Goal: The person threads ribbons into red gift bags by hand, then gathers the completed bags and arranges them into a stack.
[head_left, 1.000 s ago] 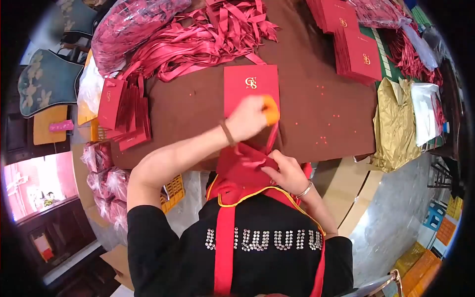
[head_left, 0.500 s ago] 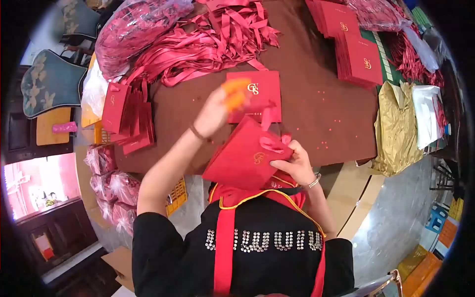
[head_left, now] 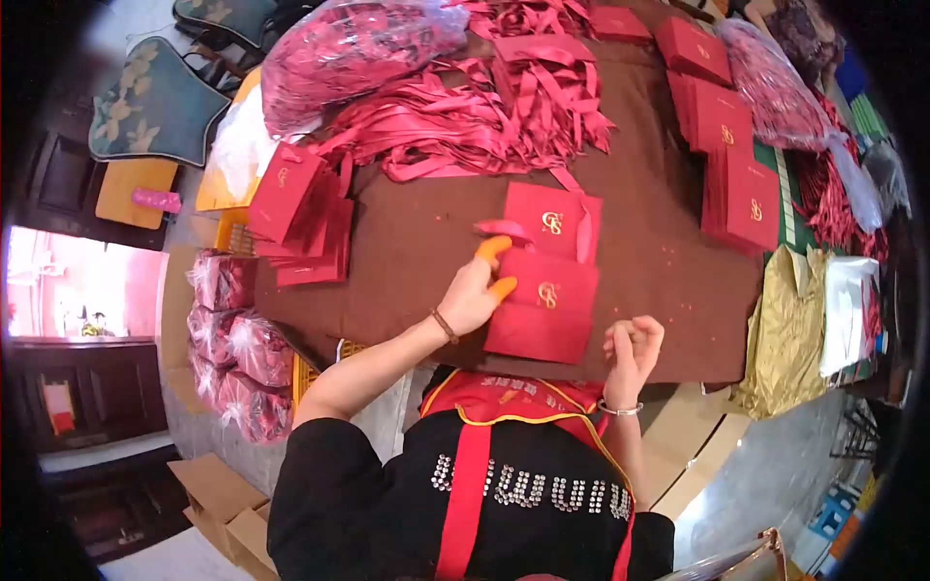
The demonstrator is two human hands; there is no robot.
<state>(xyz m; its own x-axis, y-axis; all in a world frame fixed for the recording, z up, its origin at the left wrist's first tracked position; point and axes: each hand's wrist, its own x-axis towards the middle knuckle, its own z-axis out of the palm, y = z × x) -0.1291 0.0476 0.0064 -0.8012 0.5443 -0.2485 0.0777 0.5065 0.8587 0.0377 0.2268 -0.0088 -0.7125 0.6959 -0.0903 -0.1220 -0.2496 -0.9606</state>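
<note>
A red paper gift bag (head_left: 541, 329) with a gold emblem lies flat on the brown tablecloth near its front edge. My left hand (head_left: 475, 292) has orange covers on its thumb and forefinger, which grip the bag's upper left corner. Just above lies another red gift bag (head_left: 564, 215), partly overlapped, with pink ribbon handles (head_left: 504, 230) showing. To the right of the nearer bag hovers my right hand (head_left: 635, 356), its fingers loosely bent and somewhat apart, holding nothing.
Loose red ribbons (head_left: 436, 126) heap at the back beside a clear plastic sack (head_left: 354, 63). Folded red bags stack at the left (head_left: 291, 208) and right (head_left: 741, 198). A gold foil sack (head_left: 787, 334) stands at the right edge. Plastic-wrapped bundles (head_left: 237, 363) sit lower left.
The bag that my right hand held up is now flat on the table. My left hand has come down onto its corner; my right hand has let go and moved right. The view has shifted.
</note>
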